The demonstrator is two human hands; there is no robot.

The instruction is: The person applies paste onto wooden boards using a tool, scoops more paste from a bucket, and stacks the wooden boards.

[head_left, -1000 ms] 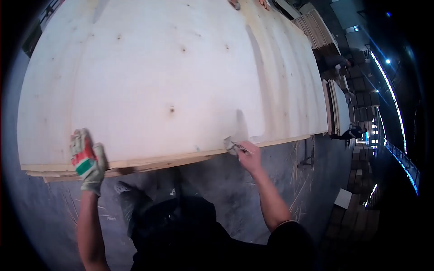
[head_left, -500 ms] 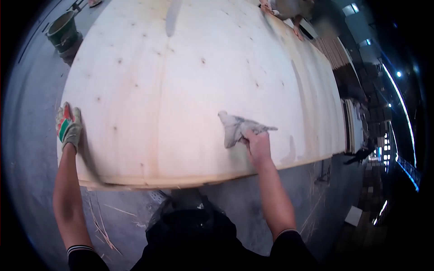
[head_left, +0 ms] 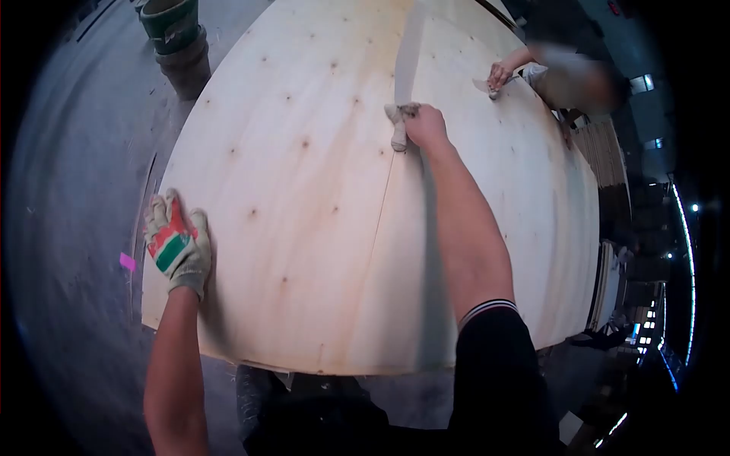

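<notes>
A large pale plywood sheet with small dark knots lies in front of me. My left hand, in a cream work glove with red and green patches, rests flat near the sheet's left edge, fingers stretched. My bare right hand reaches toward the middle of the far half. It grips a crumpled greyish work glove, which touches the wood. A thin dark seam runs from there toward me. Beyond my right hand is a long grey strip on the surface.
Across the sheet a co-worker's hand holds a small bladed tool. Stacked buckets stand on the floor at far left. A pink scrap lies left of the sheet. Stacked boards are at the right.
My right hand has moved farther across the sheet with the glove. My left hand stays flat near the left edge. The view has shifted, and the co-worker's hand with the tool now shows over the sheet.
</notes>
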